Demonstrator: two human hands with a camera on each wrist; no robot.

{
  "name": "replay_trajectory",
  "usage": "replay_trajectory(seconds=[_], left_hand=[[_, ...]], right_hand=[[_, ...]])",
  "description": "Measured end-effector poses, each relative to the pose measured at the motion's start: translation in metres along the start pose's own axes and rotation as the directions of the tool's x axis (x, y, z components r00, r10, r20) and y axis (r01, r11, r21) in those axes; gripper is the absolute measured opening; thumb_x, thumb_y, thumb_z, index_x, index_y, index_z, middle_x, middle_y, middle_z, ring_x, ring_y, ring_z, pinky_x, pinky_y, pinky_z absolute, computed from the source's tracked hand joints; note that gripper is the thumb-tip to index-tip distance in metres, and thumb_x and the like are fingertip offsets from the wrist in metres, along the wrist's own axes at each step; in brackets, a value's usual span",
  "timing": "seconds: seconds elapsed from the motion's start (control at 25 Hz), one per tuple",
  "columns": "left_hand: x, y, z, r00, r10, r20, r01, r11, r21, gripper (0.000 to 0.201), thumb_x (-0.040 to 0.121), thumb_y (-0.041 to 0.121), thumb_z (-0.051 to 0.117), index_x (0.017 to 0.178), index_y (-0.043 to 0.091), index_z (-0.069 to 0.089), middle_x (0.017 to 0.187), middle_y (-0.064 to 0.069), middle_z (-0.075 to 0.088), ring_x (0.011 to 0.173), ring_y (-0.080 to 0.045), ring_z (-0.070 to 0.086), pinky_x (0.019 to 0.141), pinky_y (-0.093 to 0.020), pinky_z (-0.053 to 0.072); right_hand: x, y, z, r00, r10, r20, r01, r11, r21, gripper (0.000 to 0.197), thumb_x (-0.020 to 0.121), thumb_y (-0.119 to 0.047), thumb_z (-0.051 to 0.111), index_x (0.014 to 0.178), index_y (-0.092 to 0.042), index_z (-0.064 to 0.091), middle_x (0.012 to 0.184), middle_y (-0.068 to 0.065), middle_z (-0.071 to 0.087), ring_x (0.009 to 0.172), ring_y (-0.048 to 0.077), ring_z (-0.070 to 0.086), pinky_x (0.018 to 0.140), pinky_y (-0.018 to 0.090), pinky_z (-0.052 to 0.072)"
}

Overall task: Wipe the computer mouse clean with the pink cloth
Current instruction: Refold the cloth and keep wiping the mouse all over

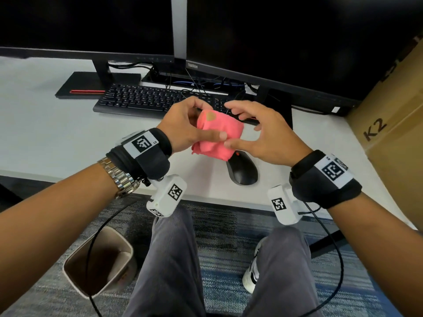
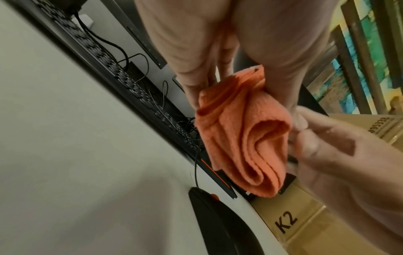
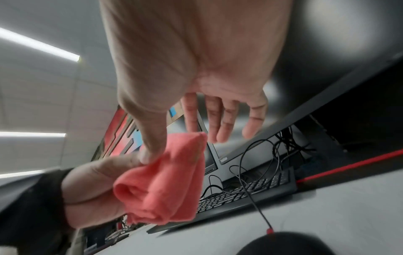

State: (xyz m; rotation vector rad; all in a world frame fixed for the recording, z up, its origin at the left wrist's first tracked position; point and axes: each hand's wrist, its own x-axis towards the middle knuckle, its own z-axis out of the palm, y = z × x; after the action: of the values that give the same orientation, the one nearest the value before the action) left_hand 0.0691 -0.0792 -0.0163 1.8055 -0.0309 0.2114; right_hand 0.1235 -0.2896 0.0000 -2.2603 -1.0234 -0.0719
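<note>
The pink cloth (image 1: 217, 133) is folded into a thick wad and held in the air above the white desk (image 1: 57, 133). My left hand (image 1: 206, 133) grips it, thumb across the front and fingers behind. My right hand (image 1: 263, 138) hovers at the cloth's right side with fingers spread and straight; only its thumb tip touches the cloth beside my left thumb. The black computer mouse (image 1: 242, 170) with a red wheel lies on the desk just below the cloth, untouched. The wrist views show the cloth (image 2: 240, 138) (image 3: 165, 181) over the mouse (image 2: 218, 224) (image 3: 283, 245).
A black keyboard (image 1: 148, 99) lies behind the hands, under two dark monitors (image 1: 274, 42) with cables. A cardboard box marked K2 (image 1: 389, 122) stands at the right. The desk's front edge (image 1: 206, 199) is near the mouse; a waste bin (image 1: 98, 259) sits on the floor.
</note>
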Motion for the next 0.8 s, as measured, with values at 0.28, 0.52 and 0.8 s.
replay_trajectory(seconds=[0.28,0.52,0.8], left_hand=[[-0.004,0.007,-0.002,0.940,0.102,0.326,-0.117,0.993,0.025,0.040,0.056,0.023,0.089,0.085,0.010,0.065,0.121,-0.007,0.064,0.103,-0.020,0.066,0.073,-0.031,0.058],[0.002,0.017,-0.007,0.915,0.064,0.398,-0.081,0.996,0.025,0.020,0.077,0.000,0.073,0.080,0.010,0.056,0.068,0.010,0.064,0.056,-0.004,0.059,0.046,-0.016,0.044],[0.008,-0.003,0.000,0.925,0.045,0.377,0.013,0.989,-0.150,0.021,0.079,0.003,0.072,0.079,0.013,0.053,0.073,0.007,0.061,0.067,-0.008,0.060,0.057,-0.018,0.048]], right_hand=[[0.001,0.010,-0.003,0.990,-0.135,-0.033,0.137,0.988,0.065,0.034,0.072,-0.018,0.086,0.103,-0.027,0.075,0.113,-0.005,0.066,0.112,0.026,0.057,0.094,0.051,0.050],[0.003,0.006,0.007,0.969,-0.080,-0.232,0.090,0.995,0.032,0.050,0.069,-0.028,0.089,0.111,-0.015,0.064,0.111,-0.003,0.064,0.103,0.013,0.059,0.086,0.011,0.044],[0.005,0.019,0.011,0.973,0.112,-0.200,-0.121,0.992,-0.034,0.049,0.066,-0.064,0.076,0.075,-0.016,0.070,0.071,-0.005,0.069,0.065,0.011,0.062,0.068,0.040,0.057]])
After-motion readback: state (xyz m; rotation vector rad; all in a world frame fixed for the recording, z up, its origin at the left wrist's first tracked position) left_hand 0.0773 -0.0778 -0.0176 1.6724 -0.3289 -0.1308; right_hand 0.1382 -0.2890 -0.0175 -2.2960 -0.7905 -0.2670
